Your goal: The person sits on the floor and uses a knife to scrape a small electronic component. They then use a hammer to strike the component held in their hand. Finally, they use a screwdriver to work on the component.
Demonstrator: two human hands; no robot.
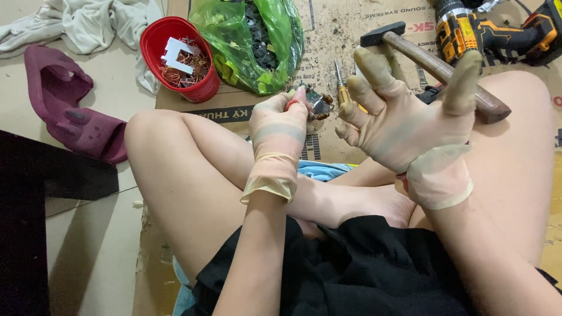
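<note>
Pliers [319, 105] clamped in my left hand [278, 126], gripping a small copper-wound part over the cardboard [345, 35]. Right hand [404, 117] spread wide, empty. Mid-strip, I reckon; next needs right-hand grip on the copper.

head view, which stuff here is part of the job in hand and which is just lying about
In hand:
left hand gripping a small metal part wound with copper wire
right hand, fingers spread
red tub of copper wire
screwdriver

Lying about:
hammer
cordless drill
green bag
maroon slipper
white cloth
</note>
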